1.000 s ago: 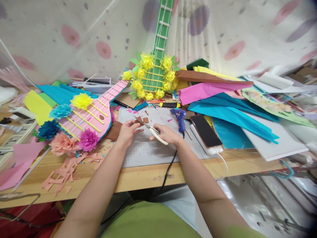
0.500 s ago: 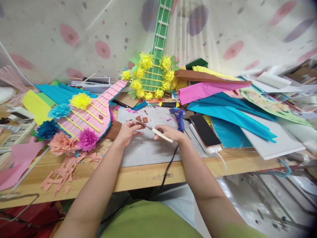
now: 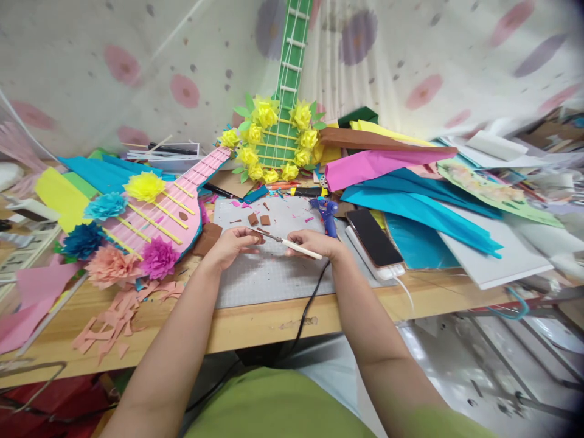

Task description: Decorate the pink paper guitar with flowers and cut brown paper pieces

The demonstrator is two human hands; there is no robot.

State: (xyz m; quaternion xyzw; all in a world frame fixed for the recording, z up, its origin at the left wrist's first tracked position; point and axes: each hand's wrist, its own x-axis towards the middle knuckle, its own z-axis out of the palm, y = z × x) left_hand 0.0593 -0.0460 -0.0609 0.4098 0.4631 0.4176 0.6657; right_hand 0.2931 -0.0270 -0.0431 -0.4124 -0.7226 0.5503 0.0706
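Over the grey cutting mat (image 3: 260, 283), my right hand (image 3: 312, 242) grips scissors (image 3: 301, 249) with white handles, their blades pointing left. My left hand (image 3: 232, 246) is closed in a pinch at the blade tips, on a small brown paper piece that its fingers mostly hide. Beyond the hands, small brown paper squares (image 3: 252, 219) lie on the mat among pink and blue scraps. A larger brown paper sheet (image 3: 207, 239) is beside my left wrist. Behind my right hand lies a blue glue gun (image 3: 326, 214).
A pink paper lute (image 3: 157, 222) with paper flowers lies at left, near peach scraps (image 3: 112, 316). A green instrument (image 3: 287, 115) with yellow flowers leans at the back. A phone (image 3: 373, 237) and folded blue paper (image 3: 424, 207) are at right. A black cord (image 3: 310, 304) crosses the front edge.
The whole view has shifted slightly. The scissors have turned a little flatter between my hands, and my left fingers have shifted slightly at the blade tips.
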